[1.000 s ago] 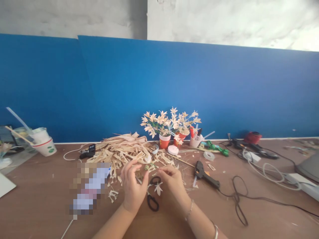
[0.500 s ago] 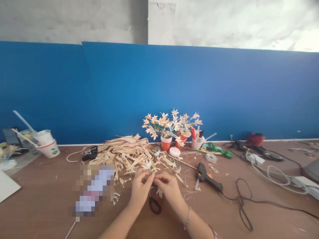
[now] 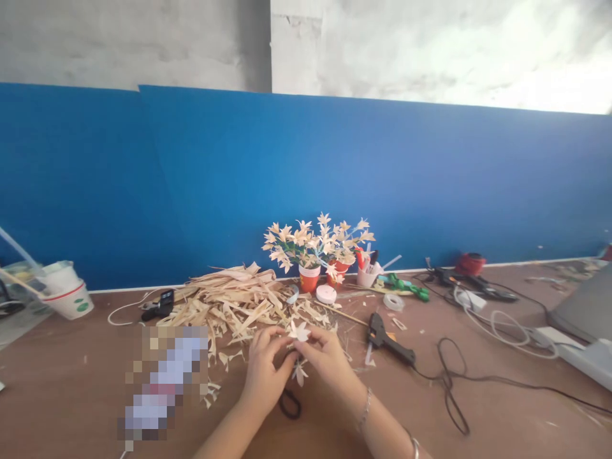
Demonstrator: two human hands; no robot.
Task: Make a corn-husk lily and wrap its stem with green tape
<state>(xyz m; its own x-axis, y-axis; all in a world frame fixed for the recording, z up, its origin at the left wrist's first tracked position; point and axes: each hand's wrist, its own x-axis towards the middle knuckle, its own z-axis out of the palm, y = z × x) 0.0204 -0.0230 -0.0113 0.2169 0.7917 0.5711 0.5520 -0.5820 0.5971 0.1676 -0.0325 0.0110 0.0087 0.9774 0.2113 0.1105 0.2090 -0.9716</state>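
Observation:
A pale artificial flower (image 3: 299,331) with pointed petals stands between my fingertips, facing up. My right hand (image 3: 329,364) pinches it from the right, thumb just below the petals. On the other side my left hand (image 3: 266,370) is closed, its curled fingers and thumb meeting at the flower; the stem is hidden by the fingers. Just beneath the hands a second pale flower (image 3: 299,372) shows, petals pointing down. Under them on the table lies a black looped handle (image 3: 290,405), probably of scissors, its other end covered by my hands.
A heap of dried husk strips (image 3: 229,293) lies behind my left hand. Two red pots (image 3: 309,278) of similar flowers stand at the back. To the right are a glue gun (image 3: 389,341) with its cord, a tape roll (image 3: 394,302) and cables. A paper cup (image 3: 71,301) stands far left.
The flower has turned and come up between both hands, its open petals now showing. My right hand has moved to its petals. The whole view has shifted slightly.

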